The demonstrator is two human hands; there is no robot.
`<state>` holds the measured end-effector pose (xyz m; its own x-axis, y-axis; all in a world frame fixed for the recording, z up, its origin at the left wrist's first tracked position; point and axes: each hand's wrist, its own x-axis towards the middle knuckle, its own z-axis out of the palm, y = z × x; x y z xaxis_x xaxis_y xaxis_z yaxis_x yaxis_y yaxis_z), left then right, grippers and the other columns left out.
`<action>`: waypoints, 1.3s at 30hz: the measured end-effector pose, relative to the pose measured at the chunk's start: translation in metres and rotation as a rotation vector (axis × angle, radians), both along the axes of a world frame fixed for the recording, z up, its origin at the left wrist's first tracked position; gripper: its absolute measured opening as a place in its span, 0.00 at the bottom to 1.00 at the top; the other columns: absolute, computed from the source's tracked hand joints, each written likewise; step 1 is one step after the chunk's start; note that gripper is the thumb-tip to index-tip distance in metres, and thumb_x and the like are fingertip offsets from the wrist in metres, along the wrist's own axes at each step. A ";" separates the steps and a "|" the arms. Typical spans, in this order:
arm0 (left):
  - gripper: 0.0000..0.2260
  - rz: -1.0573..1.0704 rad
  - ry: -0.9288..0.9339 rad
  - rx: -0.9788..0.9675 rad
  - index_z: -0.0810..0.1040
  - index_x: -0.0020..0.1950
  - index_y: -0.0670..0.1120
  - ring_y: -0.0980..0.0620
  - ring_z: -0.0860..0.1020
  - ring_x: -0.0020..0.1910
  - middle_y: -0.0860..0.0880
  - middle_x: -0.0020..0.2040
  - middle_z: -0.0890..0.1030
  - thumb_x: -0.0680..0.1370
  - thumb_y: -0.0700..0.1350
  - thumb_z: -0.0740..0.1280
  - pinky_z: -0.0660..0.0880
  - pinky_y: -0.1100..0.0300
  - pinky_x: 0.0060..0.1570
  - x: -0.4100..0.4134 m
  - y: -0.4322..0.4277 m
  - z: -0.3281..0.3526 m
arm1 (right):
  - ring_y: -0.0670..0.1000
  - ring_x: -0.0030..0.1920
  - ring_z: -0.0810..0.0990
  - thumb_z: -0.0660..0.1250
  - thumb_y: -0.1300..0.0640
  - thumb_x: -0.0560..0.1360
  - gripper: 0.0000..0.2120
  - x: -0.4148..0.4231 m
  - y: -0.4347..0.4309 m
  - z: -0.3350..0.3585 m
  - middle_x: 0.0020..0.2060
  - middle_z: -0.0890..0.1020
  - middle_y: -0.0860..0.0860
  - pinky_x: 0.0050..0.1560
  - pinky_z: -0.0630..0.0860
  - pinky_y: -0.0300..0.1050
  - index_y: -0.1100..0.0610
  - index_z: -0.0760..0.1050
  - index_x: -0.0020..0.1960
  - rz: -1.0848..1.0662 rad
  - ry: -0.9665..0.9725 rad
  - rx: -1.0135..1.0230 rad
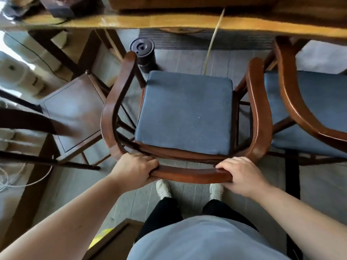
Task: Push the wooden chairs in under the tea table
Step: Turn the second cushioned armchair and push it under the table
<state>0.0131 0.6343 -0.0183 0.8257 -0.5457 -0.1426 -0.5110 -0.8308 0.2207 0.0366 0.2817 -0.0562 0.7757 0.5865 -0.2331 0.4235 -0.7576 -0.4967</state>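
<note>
A wooden armchair (189, 174) with a curved back rail and a blue seat cushion stands right in front of me, its front towards the tea table (169, 20). My left hand (134, 168) grips the left part of the back rail. My right hand (241, 174) grips the right part. The seat lies wholly outside the table's glossy yellow-brown edge; only the armrest tips come near it. A second armchair (293, 98) with a blue cushion stands at the right, its front reaching under the table edge.
A dark cylindrical bin (143, 53) stands on the floor just past the chair's front left corner. A yellow tube (213, 42) hangs from the table. A bare wooden chair (75, 109) stands at the left. My feet in white shoes (163, 188) are behind the chair.
</note>
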 end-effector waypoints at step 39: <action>0.16 -0.037 -0.135 0.168 0.75 0.34 0.50 0.48 0.77 0.23 0.54 0.26 0.77 0.66 0.63 0.69 0.67 0.62 0.22 0.085 -0.035 0.004 | 0.56 0.47 0.79 0.68 0.53 0.65 0.10 0.143 0.017 0.005 0.42 0.79 0.49 0.44 0.74 0.46 0.51 0.70 0.44 0.523 0.242 -0.614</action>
